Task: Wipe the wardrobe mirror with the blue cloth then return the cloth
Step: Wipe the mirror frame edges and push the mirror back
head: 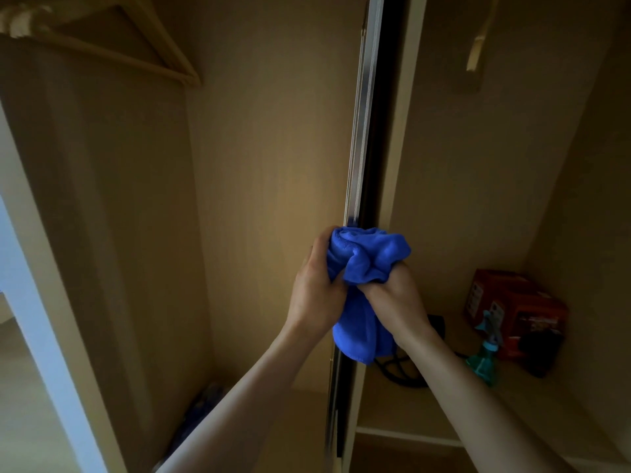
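Left hand and right hand both grip the bunched blue microfibre cloth at frame centre, against the silver metal door edge. Teal spray bottle on shelf, lower right.

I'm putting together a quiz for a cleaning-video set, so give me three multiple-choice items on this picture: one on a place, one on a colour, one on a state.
1. Where does the spray bottle stand?
A on the floor
B on the shelf by the orange box
C hooked on a hanger

2. What colour is the cloth?
A blue
B white
C red

3. How is the cloth held?
A by one hand alone
B not held, it lies on the shelf
C gripped by both hands

Answers:
1 B: the bottle stands on the shelf close to the box.
2 A: the cloth is bright blue.
3 C: the left hand and the right hand both grip it.
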Available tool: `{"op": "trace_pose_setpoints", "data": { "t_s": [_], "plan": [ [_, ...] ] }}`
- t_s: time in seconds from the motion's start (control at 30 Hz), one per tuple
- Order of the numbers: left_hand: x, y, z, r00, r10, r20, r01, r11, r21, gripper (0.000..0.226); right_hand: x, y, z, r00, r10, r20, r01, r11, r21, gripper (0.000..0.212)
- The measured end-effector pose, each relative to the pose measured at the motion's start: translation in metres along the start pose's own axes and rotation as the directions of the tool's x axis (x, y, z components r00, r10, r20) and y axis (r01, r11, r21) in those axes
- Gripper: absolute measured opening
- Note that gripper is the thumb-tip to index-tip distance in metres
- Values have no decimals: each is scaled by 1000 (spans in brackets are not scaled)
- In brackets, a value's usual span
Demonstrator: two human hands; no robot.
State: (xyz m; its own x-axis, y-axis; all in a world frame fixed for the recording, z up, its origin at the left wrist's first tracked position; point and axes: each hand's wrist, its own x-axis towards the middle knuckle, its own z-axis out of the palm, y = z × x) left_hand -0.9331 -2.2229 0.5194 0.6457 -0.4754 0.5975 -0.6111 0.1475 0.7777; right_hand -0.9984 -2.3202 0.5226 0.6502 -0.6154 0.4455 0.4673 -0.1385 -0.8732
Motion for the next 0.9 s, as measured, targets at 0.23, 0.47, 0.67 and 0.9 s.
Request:
{"op": "trace_pose_setpoints", "data": {
  "t_s": [0.23, 0.47, 0.67, 0.9],
  "plan": [
    [-25, 3, -6, 993, -104, 61, 106, 994, -23, 55, -28, -2, -23, 996, 35, 79, -6, 941, -337, 24],
    [-57, -3, -19, 954, -200, 223, 246, 948, -202, 66, -87, -20, -9, 974, 221, 47, -213, 967, -139, 18],
    [-90, -22, -27, 918, -237, 319, 306, 934, -185, 67, -129, -6, 3, 949, 288, -131, -306, 939, -159, 23],
    [-143, -37, -30, 849, -327, 415, 420, 894, -156, 67, -183, 15, 4, 842, 442, -308, -497, 859, -125, 40]
  ]
}}
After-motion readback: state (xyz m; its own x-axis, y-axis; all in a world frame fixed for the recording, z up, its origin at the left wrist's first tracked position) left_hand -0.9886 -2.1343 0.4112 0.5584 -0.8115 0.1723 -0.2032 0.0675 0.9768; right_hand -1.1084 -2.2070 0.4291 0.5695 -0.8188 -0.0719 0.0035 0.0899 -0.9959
